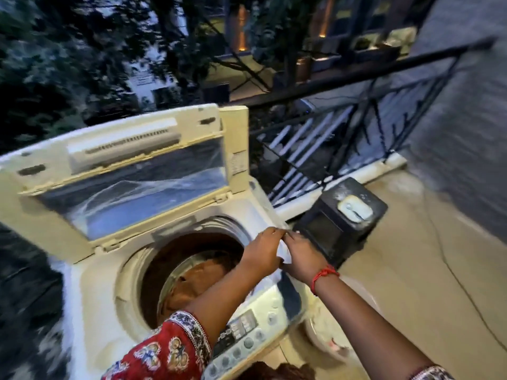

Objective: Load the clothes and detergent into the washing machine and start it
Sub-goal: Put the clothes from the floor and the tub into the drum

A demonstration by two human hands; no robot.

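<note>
Pinching a small white packet (283,252), probably detergent, both hands meet above the washing machine (90,283) rim: left hand (263,252) and right hand (303,256) close together, each clamped on it. It looks light, thin and crinkly, best gripped at its edges. Soft brown clothes (197,281) fill the round metal drum beneath the raised lid (123,165).

1. The washing machine (90,270) stood with its lid (120,171) raised toward 11 o'clock.
2. Brown clothes (197,281) lay inside the drum (175,272).
3. The left hand (263,250) and right hand (301,256) met over the machine's rim at 3 o'clock of the drum, pinching a small white packet (282,252).
4. A red thread (323,275) circled the right wrist.
5. A black box (340,218) sat on the floor at 2 o'clock.
</note>
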